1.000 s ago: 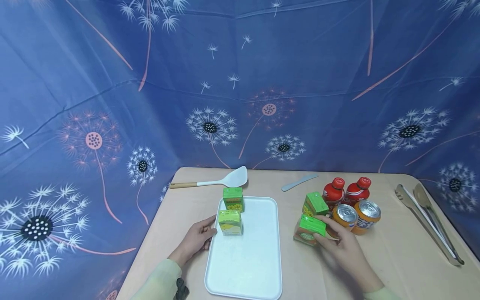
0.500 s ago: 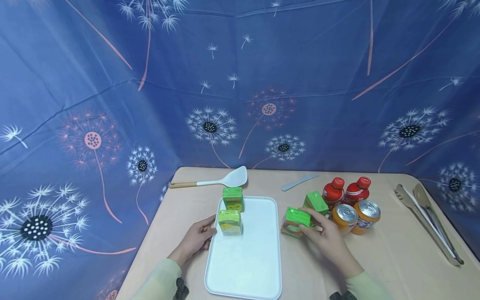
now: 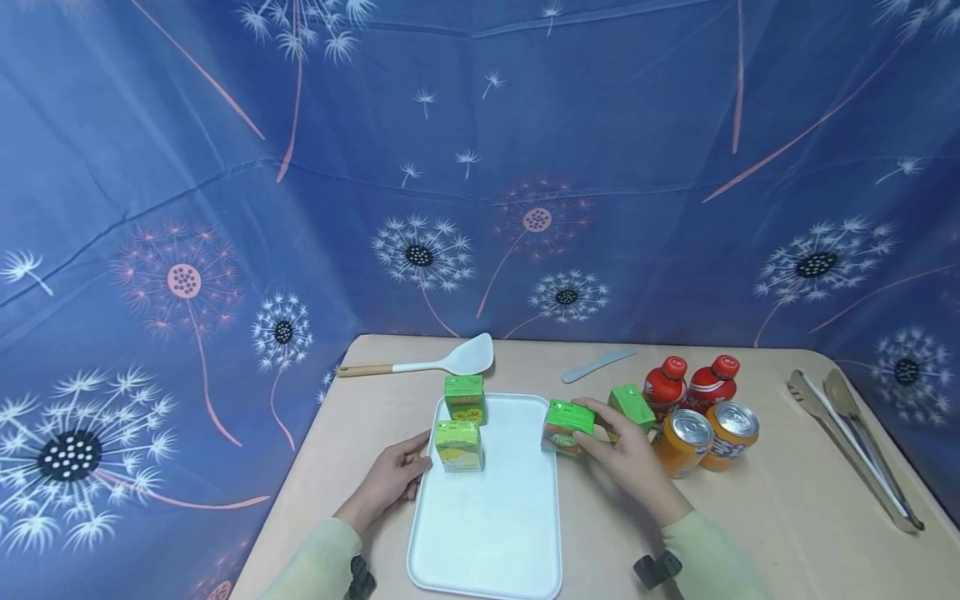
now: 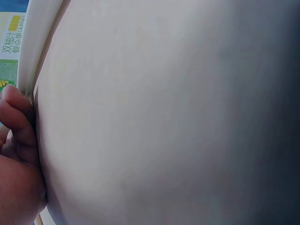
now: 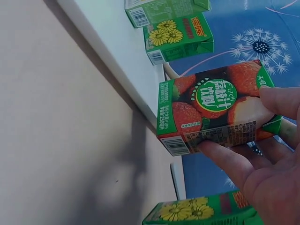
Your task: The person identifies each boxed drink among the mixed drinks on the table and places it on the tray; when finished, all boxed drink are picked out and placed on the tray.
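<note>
My right hand pinches a litchi juice carton, green on top with red fruit on its sides. In the right wrist view the carton is tilted, thumb on one side and fingers on the other. It overlaps the right rim of a white tray in the head view. My left hand holds the tray's left edge; its curled fingers show at the rim in the left wrist view. Two cartons stand at the tray's far left: a light green one and a darker green one with yellow flowers.
Right of the held carton stand another green carton, two red-capped bottles and two orange cans. A white spatula and a pale blue knife lie behind. Metal serving utensils lie far right, before a blue curtain.
My right hand has carried the litchi juice carton leftward from beside the cans to the tray's right rim. The left hand and the tray stay in place.
</note>
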A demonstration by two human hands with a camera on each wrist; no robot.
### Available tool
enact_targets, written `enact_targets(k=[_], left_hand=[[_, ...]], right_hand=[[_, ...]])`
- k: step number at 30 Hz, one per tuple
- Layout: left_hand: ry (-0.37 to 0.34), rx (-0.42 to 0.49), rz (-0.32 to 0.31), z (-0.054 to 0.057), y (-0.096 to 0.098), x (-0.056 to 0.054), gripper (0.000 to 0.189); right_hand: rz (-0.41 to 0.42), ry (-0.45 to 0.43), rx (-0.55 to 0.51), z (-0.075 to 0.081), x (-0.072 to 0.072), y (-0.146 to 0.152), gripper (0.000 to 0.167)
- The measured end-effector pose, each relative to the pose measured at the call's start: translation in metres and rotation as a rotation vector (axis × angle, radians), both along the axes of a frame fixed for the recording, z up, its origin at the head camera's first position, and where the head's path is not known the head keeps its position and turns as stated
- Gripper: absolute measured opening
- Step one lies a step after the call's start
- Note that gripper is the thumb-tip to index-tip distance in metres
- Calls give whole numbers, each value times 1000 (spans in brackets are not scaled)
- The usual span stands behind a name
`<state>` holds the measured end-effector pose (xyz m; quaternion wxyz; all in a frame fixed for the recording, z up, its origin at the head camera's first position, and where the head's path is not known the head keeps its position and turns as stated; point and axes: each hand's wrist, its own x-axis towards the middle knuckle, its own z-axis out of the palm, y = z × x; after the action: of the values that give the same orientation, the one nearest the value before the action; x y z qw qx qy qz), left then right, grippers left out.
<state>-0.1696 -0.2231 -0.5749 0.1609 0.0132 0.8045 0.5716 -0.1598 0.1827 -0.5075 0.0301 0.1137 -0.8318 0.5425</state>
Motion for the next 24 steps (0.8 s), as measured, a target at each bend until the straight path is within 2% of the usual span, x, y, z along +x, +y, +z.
enact_targets(k=[9, 17, 24], left_hand=[[0, -1, 4, -1, -1, 0, 58], [-10, 9, 8, 0, 0, 0, 59], [-10, 10, 13, 0, -1, -1, 59]], right_hand=[[37, 27, 28, 2, -17, -16, 52], [81, 45, -20, 0, -28, -28, 49], [102, 33, -20, -3, -36, -37, 48]])
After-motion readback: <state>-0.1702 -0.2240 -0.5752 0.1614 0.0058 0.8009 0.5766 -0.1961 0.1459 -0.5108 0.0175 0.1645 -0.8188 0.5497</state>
